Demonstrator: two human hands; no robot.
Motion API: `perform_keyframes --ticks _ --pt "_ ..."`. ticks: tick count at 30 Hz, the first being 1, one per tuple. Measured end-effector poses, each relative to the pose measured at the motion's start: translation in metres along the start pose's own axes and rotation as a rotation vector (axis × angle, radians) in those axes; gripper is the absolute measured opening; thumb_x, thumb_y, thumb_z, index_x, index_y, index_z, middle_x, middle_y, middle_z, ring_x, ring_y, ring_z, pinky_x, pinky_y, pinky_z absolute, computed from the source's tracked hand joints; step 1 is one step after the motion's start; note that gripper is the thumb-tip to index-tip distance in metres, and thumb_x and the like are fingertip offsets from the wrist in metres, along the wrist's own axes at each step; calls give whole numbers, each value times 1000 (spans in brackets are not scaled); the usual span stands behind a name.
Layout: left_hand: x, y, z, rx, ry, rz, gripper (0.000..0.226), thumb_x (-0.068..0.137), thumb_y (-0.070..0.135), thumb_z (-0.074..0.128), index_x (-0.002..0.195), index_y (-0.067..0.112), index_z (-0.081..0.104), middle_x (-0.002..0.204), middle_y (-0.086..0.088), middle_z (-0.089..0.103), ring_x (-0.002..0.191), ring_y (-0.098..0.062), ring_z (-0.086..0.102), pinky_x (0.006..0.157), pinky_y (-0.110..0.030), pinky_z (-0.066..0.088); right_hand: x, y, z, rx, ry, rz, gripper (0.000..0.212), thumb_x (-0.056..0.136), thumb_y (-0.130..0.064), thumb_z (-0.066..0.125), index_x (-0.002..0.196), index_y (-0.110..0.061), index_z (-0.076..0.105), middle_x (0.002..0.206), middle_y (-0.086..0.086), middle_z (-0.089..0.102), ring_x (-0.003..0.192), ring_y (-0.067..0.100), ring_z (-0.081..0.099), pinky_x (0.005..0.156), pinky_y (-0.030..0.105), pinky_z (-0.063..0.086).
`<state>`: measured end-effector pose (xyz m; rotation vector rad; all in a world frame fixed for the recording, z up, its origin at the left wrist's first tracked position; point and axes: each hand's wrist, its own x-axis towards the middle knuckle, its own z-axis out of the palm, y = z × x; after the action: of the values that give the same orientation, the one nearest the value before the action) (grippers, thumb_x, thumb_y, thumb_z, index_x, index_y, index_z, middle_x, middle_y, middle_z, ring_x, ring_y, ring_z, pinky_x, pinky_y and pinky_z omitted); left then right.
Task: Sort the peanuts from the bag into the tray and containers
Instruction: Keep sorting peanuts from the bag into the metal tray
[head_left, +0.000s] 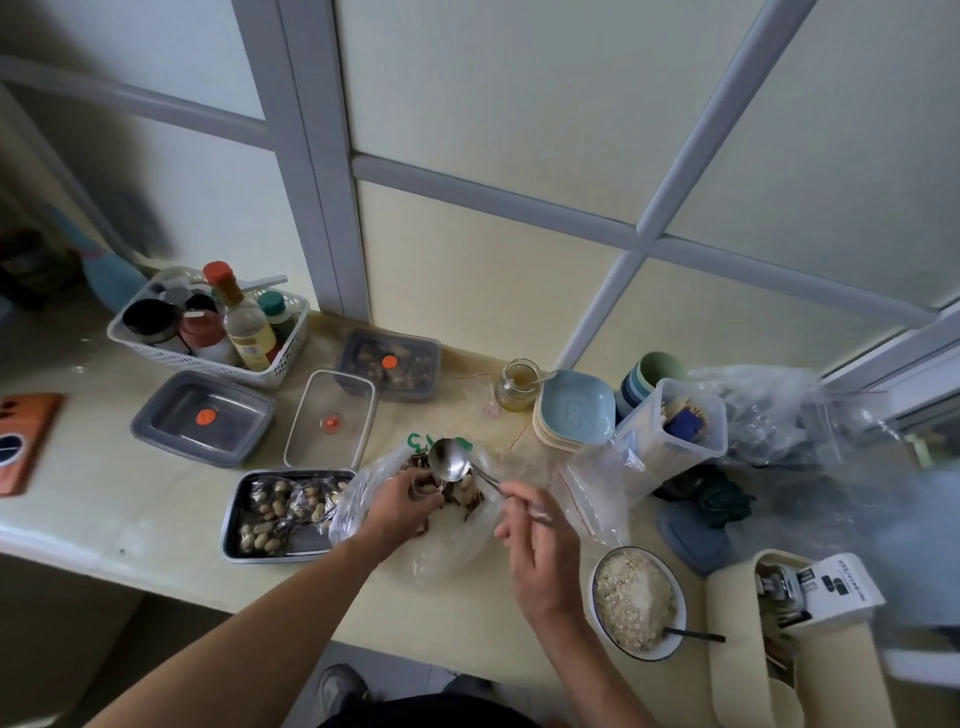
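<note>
The left hand (402, 493) curls its fingers round the mouth of the plastic bag (441, 551), apparently to keep it open. The right hand (540, 545) pinches the handle of a spoon (449, 460) poised just above the peanuts (470, 491) inside (its bowl looks empty). Touching the bag's left side, the metal tray (232, 513) already holds peanuts, while behind the bag on the desk (130, 499) the grey container (228, 415) and clear container (311, 415) look empty.

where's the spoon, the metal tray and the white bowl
spoon (449, 460): head view, on its bowl end
metal tray (232, 519): head view, on its left rim
white bowl (639, 656): head view, on its near rim
</note>
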<state>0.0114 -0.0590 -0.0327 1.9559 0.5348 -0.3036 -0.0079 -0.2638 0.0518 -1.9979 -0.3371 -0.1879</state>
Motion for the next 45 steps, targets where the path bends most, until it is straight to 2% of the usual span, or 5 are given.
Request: perform_keyframes --ticks 16,27,33,39,45 --pt "-9 -47 -5 248 -240 -113 46 78 46 66 116 21 73 108 -5 70 88 -16 72 83 -28 61 41 44 51 524 80 967 40 108 -30 51 95 5 65 78 21 76 69 30 75 56 28 58" --pt "5 -51 10 414 -268 -350 30 55 71 48 69 46 58 129 -16 56 130 -37 38 110 -38 35 70 60 65 667 190 1075 37 108 -24 53 97 9 63 77 26 74 52 20 69 50 22 57" --pt "5 -38 4 372 -285 -340 38 52 68 47 69 35 58 116 -16 59 121 -33 43 99 -33 44 74 75 53 677 269 1092 35 108 -23 53 96 9 62 75 24 74 55 22 70 50 22 57" --pt "0 -24 1 429 -323 -320 52 74 58 59 115 27 64 136 -15 39 128 -33 38 105 -37 39 71 75 40 375 189 915 38 109 -28 45 91 0 64 70 13 75 62 25 73 56 26 56" --pt "-6 -22 1 402 -309 -323 38 74 56 55 97 26 59 131 -14 44 116 -28 43 100 -32 42 64 76 34 262 170 771 33 110 -27 43 93 -5 61 68 8 75 60 23 72 66 38 58"
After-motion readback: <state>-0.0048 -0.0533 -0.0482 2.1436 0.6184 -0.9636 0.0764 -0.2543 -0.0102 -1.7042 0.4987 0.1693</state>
